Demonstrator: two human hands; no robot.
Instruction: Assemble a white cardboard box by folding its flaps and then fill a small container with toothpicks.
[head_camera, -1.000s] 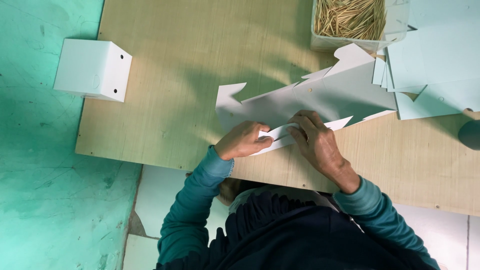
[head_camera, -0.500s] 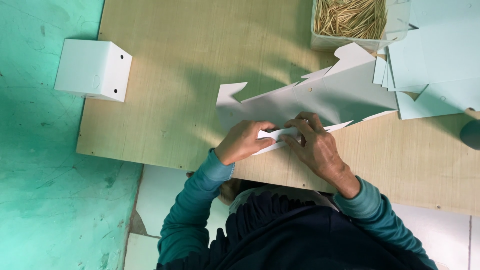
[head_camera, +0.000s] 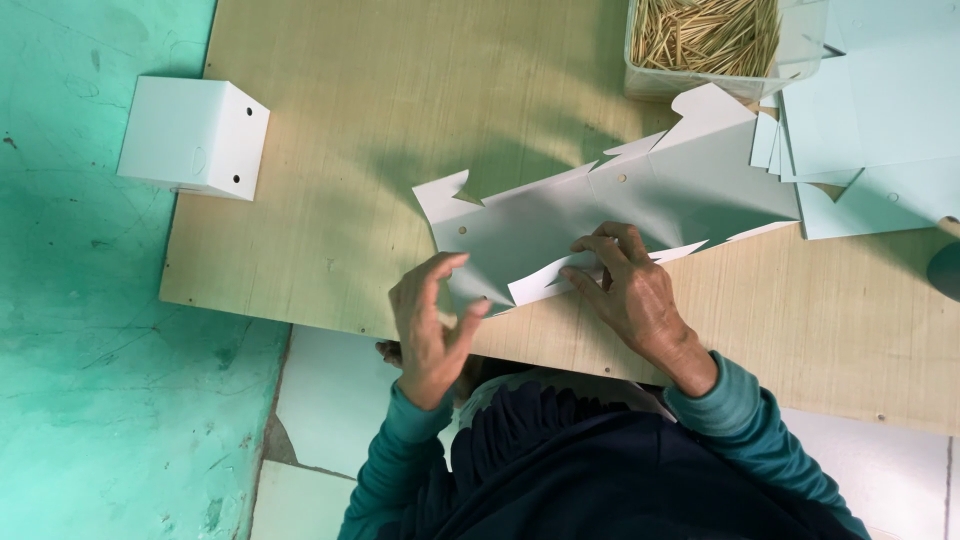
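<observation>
A flat white die-cut cardboard box blank lies on the wooden board, with flaps along its near edge. My right hand presses its fingertips on a folded near flap of the blank. My left hand hovers at the blank's near left corner with fingers spread and nothing held in it.
A folded white box stands at the board's left edge over the green floor. A clear tub of thin wooden sticks sits at the back. A stack of pale flat blanks lies at the right.
My left hand has let go of the near flap and pulled back toward me, opening its fingers. My right hand stays on the flap.
</observation>
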